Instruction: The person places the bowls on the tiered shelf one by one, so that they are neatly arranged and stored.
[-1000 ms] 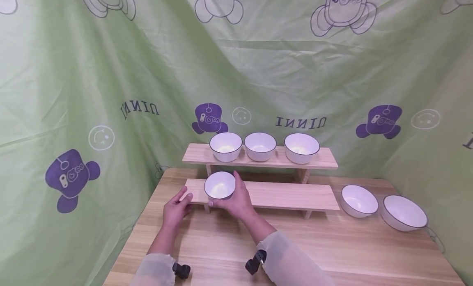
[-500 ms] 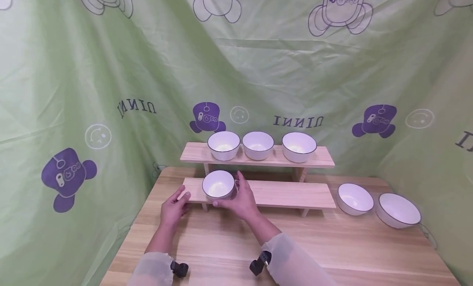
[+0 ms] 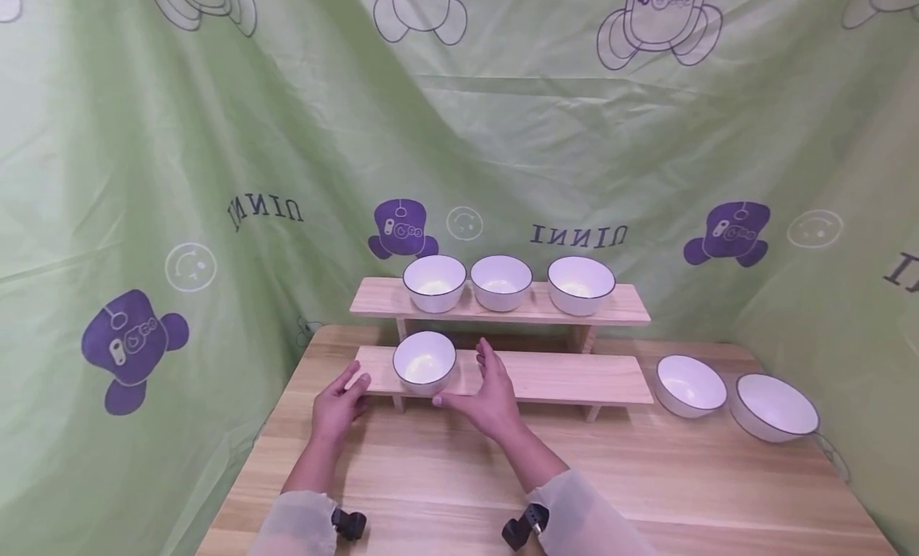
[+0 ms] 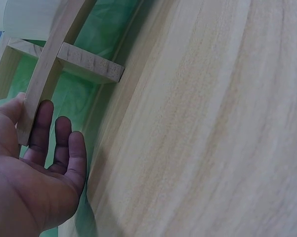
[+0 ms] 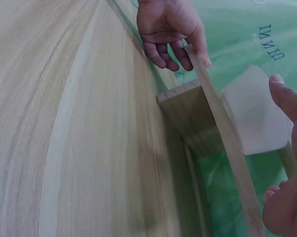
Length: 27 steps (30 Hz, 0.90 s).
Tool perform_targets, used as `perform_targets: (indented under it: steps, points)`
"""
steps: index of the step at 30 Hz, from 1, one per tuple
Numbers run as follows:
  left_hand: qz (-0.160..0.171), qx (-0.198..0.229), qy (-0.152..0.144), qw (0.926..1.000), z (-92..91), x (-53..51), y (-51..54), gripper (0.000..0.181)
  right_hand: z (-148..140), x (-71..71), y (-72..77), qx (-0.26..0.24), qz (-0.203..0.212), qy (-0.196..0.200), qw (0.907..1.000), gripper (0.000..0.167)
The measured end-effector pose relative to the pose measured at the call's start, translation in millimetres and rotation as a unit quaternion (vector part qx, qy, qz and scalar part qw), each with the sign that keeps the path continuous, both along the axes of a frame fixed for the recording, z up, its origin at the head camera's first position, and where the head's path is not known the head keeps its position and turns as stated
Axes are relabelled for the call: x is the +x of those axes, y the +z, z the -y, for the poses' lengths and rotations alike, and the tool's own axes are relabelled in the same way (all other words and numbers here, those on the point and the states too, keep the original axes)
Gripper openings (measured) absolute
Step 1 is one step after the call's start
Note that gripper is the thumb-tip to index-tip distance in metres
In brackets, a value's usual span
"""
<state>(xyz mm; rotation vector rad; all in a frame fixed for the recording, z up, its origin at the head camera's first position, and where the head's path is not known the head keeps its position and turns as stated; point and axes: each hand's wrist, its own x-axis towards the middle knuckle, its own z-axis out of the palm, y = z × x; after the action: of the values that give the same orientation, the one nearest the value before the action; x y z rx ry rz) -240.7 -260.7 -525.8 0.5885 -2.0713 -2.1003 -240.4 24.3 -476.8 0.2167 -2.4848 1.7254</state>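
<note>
A white bowl with a dark rim (image 3: 424, 363) stands upright toward the left of the lower board of a two-tier wooden shelf (image 3: 560, 376). My left hand (image 3: 336, 406) pinches the left end of that board, thumb above and forefinger underneath, as the left wrist view shows; the other fingers hang loosely below. Just right of the bowl is my right hand (image 3: 491, 400), thumb and fingers spread. It holds nothing. In the right wrist view a gap separates its thumb (image 5: 285, 98) from the bowl (image 5: 257, 113).
Three similar bowls stand on the upper board: left (image 3: 434, 285), middle (image 3: 501, 283) and right (image 3: 581, 286). Two more, a nearer-shelf bowl (image 3: 690, 387) and an outer bowl (image 3: 774, 408), sit on the wooden table (image 3: 445, 476) to the right. A green printed curtain (image 3: 502, 157) hangs around.
My right hand has let go of the bowl on the lower board and moved away to the right. The bowl stays there, and my left hand keeps its place at the shelf's end.
</note>
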Motion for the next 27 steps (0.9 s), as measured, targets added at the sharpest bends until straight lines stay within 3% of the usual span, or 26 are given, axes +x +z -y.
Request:
perform_targets:
  steps: [11,27]
  points:
    - [0.003,0.007,-0.006,1.0000,7.0,6.4,0.1,0.068,-25,7.8,-3.4,-0.002,0.000,-0.008,1.0000,0.130]
    - [0.012,-0.007,-0.007,0.9999,1.4,2.5,0.3,0.070,-63,17.0,-7.5,-0.001,-0.017,-0.042,0.9989,0.127]
